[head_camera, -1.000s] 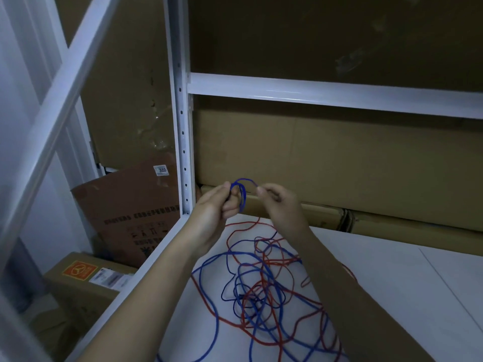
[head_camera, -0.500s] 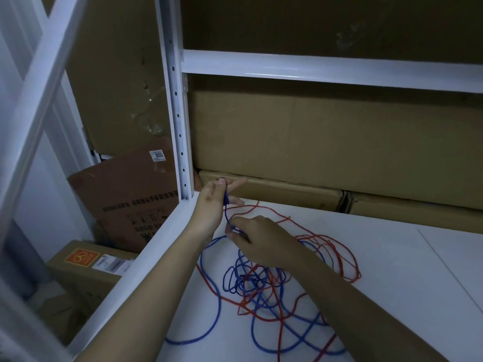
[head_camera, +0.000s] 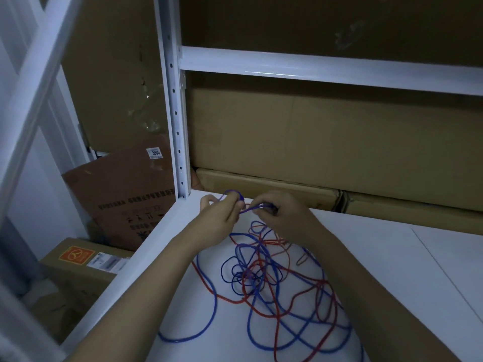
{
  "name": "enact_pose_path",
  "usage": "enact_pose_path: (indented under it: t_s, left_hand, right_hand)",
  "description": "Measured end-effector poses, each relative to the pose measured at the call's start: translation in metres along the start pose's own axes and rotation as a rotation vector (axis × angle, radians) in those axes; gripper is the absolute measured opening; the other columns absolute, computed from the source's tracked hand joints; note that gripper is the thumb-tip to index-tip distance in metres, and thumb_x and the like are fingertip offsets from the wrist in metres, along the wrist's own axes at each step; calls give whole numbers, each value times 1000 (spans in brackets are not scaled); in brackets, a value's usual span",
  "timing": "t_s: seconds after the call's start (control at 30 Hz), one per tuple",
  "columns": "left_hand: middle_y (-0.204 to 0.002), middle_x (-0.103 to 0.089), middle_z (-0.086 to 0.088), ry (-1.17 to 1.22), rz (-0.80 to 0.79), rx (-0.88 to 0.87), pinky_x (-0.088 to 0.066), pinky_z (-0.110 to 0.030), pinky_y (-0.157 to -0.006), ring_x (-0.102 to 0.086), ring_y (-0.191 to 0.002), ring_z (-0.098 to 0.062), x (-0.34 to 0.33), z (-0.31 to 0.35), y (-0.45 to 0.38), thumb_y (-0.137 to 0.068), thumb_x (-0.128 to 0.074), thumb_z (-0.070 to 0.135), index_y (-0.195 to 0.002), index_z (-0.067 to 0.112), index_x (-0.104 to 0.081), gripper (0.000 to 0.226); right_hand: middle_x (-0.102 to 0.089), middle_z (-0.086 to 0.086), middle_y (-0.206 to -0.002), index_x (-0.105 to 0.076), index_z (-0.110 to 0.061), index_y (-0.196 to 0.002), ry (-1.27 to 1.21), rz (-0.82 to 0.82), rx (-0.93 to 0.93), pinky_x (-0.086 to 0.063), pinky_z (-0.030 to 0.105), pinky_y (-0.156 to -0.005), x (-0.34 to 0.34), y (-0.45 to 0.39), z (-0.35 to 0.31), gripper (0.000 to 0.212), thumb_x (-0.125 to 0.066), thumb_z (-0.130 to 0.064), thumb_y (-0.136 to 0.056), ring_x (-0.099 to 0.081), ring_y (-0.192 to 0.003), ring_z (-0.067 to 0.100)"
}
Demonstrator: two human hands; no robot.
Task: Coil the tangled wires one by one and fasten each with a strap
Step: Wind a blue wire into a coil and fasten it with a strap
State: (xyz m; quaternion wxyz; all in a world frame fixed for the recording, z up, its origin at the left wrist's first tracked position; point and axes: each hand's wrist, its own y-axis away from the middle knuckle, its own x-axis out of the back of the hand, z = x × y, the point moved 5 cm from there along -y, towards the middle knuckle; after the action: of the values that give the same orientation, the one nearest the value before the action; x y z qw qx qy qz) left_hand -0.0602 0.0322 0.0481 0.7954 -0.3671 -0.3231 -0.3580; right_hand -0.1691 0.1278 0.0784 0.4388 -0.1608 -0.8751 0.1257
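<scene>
- Head view: a white metal shelf rack (head_camera: 175,105) frames brown cardboard boxes (head_camera: 313,142) stacked behind it.
- White flat shelf board (head_camera: 392,257) carries a tangle of blue wire (head_camera: 209,304) and red wire (head_camera: 277,317), lying between the forearms.
- Left hand (head_camera: 218,212) pinches a small loop of the blue wire, raised above the board near the rack post.
- Right hand (head_camera: 281,211), just beside it, grips the same strand.
</scene>
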Motion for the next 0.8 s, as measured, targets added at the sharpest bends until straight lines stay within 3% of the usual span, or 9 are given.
enact_pose_path:
  t_s: [0.1,0.23,0.37,0.5,0.7,0.8]
  left_hand:
    - [-63,-48,13,256,-105,61,-33,-24,-76,-43,-72,-10,5,0,6,-104,-34,29,-84,34,-55,30]
    - [-57,-42,15,525,-266,76,-33,-17,-61,-37,-55,-2,10,19,12,-103,-36,25,-85,19,-57,29]
    - [-54,-33,12,779,24,124,-26,-17,-53,-27,-50,-3,27,20,4,-104,-30,18,-71,16,-41,35]
    - [-51,-29,11,1007,265,163,-16,-25,-53,-20,-48,-5,41,8,-9,-104,-25,11,-70,15,-37,37]
    - [-49,-32,12,1111,354,178,-17,-26,-56,-22,-46,-5,43,15,-22,-105,-24,14,-77,15,-40,32]
    - [-50,-35,10,1121,377,174,-21,-24,-56,-25,-46,-5,42,19,-25,-105,-23,15,-80,14,-41,31]
  right_hand:
    - [-54,-14,-74,-71,-14,-90,9,76,61,-36,9,-62,9,-9,3,12,-60,-11,-92,-51,-70,0]
    - [-62,-15,-78,-69,-22,-82,-208,256,-25,-42,8,-67,20,-11,17,19,-63,-6,-89,-57,-74,-9]
    - [-68,-6,-69,-71,-24,-80,-313,93,-93,-46,16,-62,15,-7,20,8,-69,-18,-86,-59,-64,1]
    - [-68,-9,-65,-71,-19,-83,-394,-4,-155,-47,13,-62,6,4,26,8,-67,-13,-87,-63,-66,2]
    - [-68,4,-85,-69,-8,-91,-167,-12,-250,-45,14,-71,-4,16,49,19,-54,-19,-97,-62,-78,8]
    - [-61,10,-81,-67,-3,-88,77,91,-205,-38,27,-66,9,10,41,25,-53,-23,-97,-55,-75,21]
